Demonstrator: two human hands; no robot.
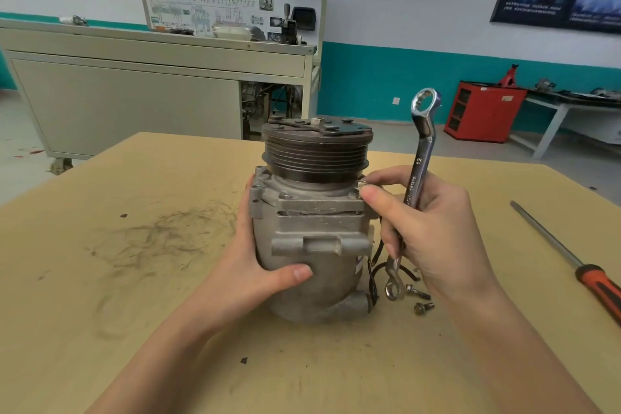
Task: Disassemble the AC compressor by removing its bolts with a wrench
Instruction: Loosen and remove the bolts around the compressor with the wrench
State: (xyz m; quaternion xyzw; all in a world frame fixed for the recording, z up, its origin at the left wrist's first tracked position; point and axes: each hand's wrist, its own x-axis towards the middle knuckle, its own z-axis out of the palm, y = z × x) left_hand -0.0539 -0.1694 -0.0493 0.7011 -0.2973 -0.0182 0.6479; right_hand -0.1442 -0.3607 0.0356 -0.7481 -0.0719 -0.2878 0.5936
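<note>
Compressor (312,239) stands upright on the table (134,279), my left hand (258,259) gripping its body; my right hand (433,232) clutches the wrench (420,171), fingertips (369,194) pinching a corner bolt (363,183); loose bolts (424,307) beside it, screwdriver (571,265) farther right.

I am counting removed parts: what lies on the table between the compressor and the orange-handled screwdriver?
In the head view, two loose bolts lie there, near the compressor, below the right hand that grips the wrench.
</note>
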